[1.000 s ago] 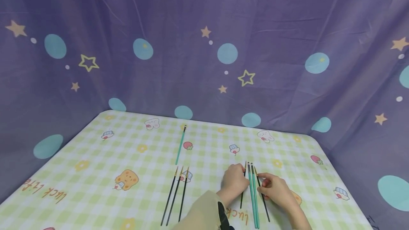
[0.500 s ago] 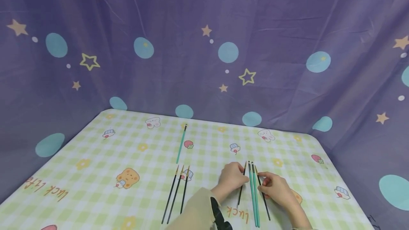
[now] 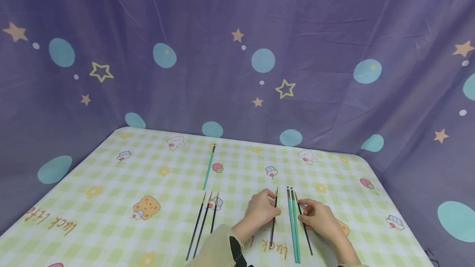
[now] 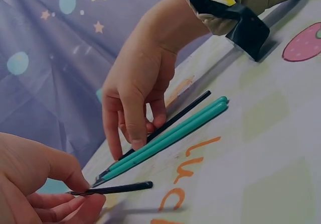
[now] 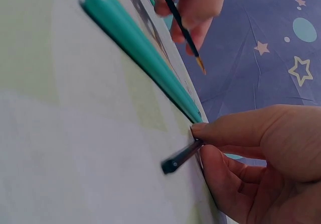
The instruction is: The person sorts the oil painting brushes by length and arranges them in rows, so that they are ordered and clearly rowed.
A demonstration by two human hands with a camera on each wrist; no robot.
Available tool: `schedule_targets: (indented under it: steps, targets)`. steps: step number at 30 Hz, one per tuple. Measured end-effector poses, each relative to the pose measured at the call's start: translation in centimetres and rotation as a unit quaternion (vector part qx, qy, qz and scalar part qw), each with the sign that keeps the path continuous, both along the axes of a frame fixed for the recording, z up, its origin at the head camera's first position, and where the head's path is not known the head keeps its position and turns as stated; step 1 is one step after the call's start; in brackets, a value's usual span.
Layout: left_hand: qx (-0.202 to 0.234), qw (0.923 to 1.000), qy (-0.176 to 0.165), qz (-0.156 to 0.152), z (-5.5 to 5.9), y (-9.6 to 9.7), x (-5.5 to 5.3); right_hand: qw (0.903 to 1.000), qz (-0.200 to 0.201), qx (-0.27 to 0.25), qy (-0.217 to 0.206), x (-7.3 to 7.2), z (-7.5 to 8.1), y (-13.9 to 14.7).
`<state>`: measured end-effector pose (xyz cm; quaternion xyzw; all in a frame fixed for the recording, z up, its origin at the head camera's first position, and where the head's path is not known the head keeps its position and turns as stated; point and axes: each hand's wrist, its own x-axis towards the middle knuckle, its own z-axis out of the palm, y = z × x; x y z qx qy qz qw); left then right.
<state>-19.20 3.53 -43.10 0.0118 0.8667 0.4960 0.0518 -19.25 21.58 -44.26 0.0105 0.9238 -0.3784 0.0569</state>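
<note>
My left hand (image 3: 259,209) pinches a slim black paintbrush (image 5: 179,20) between thumb and fingers. In the left wrist view its handle end stands over the tablecloth, with a shadow below. Two teal paintbrushes (image 3: 294,226) lie side by side between my hands, their flat tips pointing away. On their right, my right hand (image 3: 320,219) pinches another black paintbrush (image 3: 307,238) near its bristle end. That brush lies close alongside the teal pair, and its tip is covered by the fingers in the right wrist view.
Three black paintbrushes (image 3: 199,228) lie in a loose row left of my hands, partly overlapped by my left sleeve (image 3: 215,248). A single teal paintbrush (image 3: 209,168) lies farther back. The checked tablecloth (image 3: 111,226) reaches a purple curtain (image 3: 208,94) behind.
My left hand has moved left with its black paintbrush, away from the teal pair, so the gap has widened. My right hand has stayed at its brush.
</note>
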Motion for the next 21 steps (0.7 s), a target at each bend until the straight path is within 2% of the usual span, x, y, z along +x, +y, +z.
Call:
schedule_targets:
  steps: [8, 21]
  targets:
    - [0.011, 0.9997, 0.010, -0.016, 0.8, -2.2, 1.1, 0.9999, 0.008, -0.009, 0.003, 0.0, 0.0, 0.0]
    - [0.006, 0.9991, 0.021, -0.038, 0.7, -6.2, 2.2, 0.9999, 0.006, -0.005, 0.008, 0.1, 0.0, 0.0]
